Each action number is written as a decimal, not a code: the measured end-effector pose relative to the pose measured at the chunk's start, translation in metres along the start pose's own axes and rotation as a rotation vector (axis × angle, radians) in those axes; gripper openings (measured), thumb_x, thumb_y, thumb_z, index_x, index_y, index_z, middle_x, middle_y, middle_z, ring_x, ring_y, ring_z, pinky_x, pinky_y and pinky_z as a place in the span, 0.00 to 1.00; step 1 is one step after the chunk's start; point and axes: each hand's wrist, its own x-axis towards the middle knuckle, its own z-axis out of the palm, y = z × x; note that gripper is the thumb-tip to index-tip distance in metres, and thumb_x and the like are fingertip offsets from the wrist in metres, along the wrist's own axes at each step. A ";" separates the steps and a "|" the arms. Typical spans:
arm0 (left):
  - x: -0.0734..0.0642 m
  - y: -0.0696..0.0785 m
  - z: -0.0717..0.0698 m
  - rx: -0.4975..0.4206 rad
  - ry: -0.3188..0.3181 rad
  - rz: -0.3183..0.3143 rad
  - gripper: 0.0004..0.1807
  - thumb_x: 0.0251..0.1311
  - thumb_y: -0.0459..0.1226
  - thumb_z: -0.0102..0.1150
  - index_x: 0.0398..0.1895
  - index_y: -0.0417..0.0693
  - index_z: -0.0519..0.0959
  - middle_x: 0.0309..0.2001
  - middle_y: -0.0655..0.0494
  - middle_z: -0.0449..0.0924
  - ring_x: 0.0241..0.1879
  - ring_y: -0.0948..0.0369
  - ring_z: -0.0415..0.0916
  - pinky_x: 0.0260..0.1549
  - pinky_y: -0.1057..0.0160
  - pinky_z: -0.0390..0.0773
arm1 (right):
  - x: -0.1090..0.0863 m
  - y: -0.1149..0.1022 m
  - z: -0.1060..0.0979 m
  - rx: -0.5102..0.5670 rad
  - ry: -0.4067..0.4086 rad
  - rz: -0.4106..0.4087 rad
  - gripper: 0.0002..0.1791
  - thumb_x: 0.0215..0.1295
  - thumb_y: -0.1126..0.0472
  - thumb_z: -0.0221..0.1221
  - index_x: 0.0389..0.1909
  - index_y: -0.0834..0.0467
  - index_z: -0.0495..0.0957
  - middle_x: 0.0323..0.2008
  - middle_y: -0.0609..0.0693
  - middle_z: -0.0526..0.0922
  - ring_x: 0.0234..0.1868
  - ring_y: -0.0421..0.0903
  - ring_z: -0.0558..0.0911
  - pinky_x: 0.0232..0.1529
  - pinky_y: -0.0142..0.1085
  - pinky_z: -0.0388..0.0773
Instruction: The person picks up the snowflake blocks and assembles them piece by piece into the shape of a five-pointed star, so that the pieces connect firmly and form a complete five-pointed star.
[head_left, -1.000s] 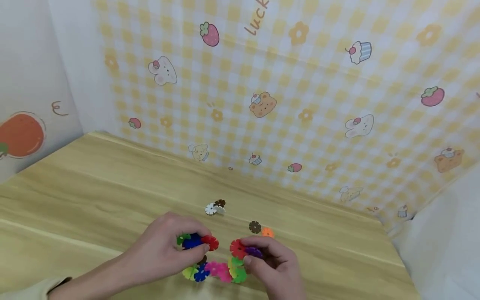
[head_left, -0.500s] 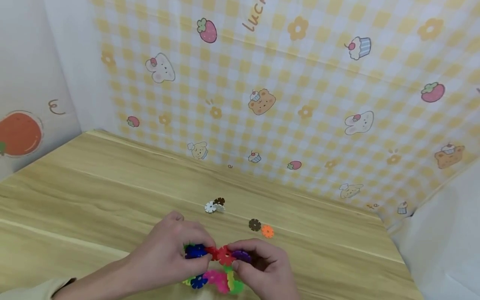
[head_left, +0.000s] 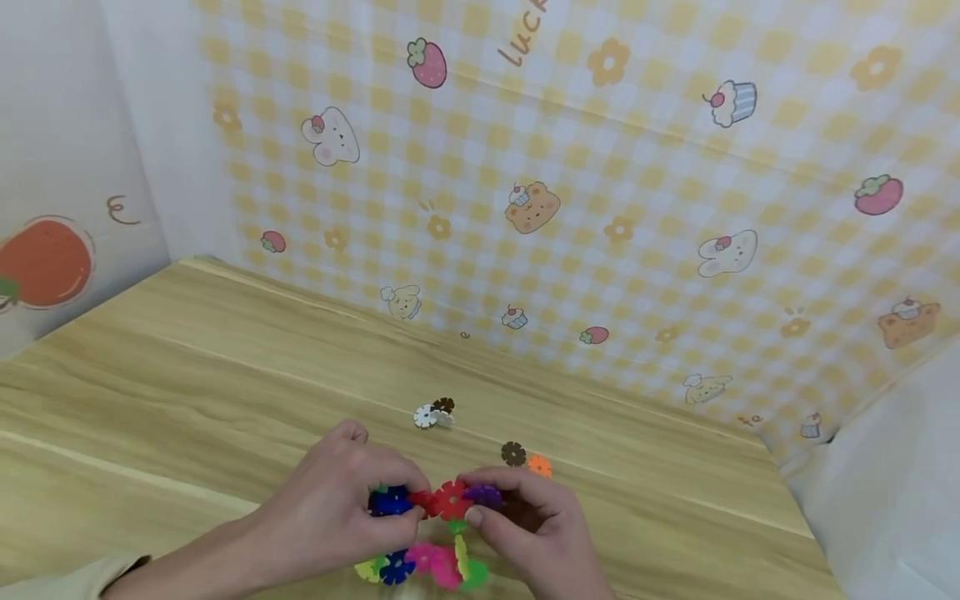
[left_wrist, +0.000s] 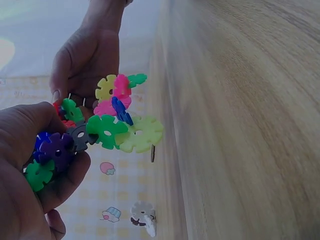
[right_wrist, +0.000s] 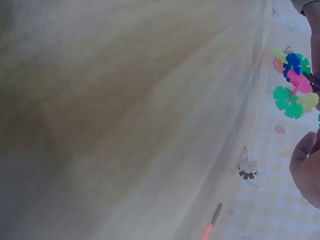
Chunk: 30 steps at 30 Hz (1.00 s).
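A chain of interlocking snowflake discs runs between the hands in the head view, with a lower run of pink [head_left: 423,558], yellow and green discs hanging below. My left hand [head_left: 337,500] pinches a red disc [head_left: 426,503] beside a blue disc [head_left: 390,501]. My right hand [head_left: 536,533] holds the other red disc [head_left: 452,501] and a purple disc [head_left: 483,497] between thumb and fingers. The two red discs meet edge to edge; whether their slots interlock is hidden. In the left wrist view a dark disc [left_wrist: 80,136] and a green disc [left_wrist: 107,132] extend from the left fingers.
Farther back on the wooden table [head_left: 225,358] lies a joined cluster with a white disc [head_left: 425,416] and a brown one. A dark brown disc [head_left: 513,454] and an orange disc [head_left: 539,467] lie just beyond the right hand. A checked cloth wall [head_left: 465,167] borders the back.
One second ago a gap parted the two red discs. My hands have come closer, bringing them together, and the lower run has sunk slightly. Since half a second ago the hands have barely moved.
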 end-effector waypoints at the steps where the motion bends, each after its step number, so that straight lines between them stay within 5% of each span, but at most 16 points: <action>1: 0.001 0.000 0.000 0.002 -0.003 0.002 0.14 0.45 0.34 0.74 0.28 0.68 0.86 0.30 0.83 0.83 0.23 0.87 0.62 0.32 0.70 0.55 | -0.001 0.001 0.000 0.014 0.004 -0.007 0.15 0.69 0.65 0.64 0.54 0.64 0.83 0.50 0.57 0.88 0.43 0.45 0.87 0.44 0.38 0.86; 13: 0.002 0.003 0.000 0.042 -0.045 -0.034 0.13 0.43 0.35 0.75 0.24 0.68 0.84 0.25 0.87 0.77 0.20 0.85 0.53 0.32 0.70 0.53 | 0.003 0.008 -0.004 0.088 -0.078 -0.027 0.14 0.69 0.66 0.63 0.52 0.69 0.83 0.51 0.57 0.88 0.47 0.45 0.88 0.47 0.38 0.85; 20: 0.002 0.003 0.002 0.070 -0.107 -0.033 0.11 0.41 0.35 0.74 0.23 0.66 0.85 0.24 0.86 0.78 0.19 0.86 0.52 0.35 0.68 0.52 | 0.008 0.011 -0.006 -0.002 -0.159 -0.119 0.11 0.70 0.67 0.63 0.50 0.64 0.85 0.49 0.59 0.88 0.47 0.43 0.87 0.47 0.36 0.84; 27: 0.002 0.004 0.002 0.018 -0.141 -0.107 0.12 0.43 0.36 0.74 0.22 0.68 0.84 0.23 0.90 0.74 0.21 0.81 0.53 0.34 0.67 0.52 | 0.011 0.012 -0.008 0.072 -0.210 -0.151 0.12 0.71 0.70 0.60 0.52 0.68 0.83 0.50 0.62 0.87 0.47 0.43 0.87 0.46 0.35 0.85; 30: 0.000 0.003 0.000 -0.078 -0.141 -0.160 0.12 0.49 0.36 0.74 0.25 0.69 0.84 0.23 0.90 0.74 0.20 0.81 0.58 0.34 0.65 0.55 | 0.010 0.010 -0.009 0.077 -0.195 -0.083 0.15 0.72 0.68 0.59 0.57 0.67 0.81 0.52 0.59 0.86 0.48 0.43 0.86 0.48 0.34 0.83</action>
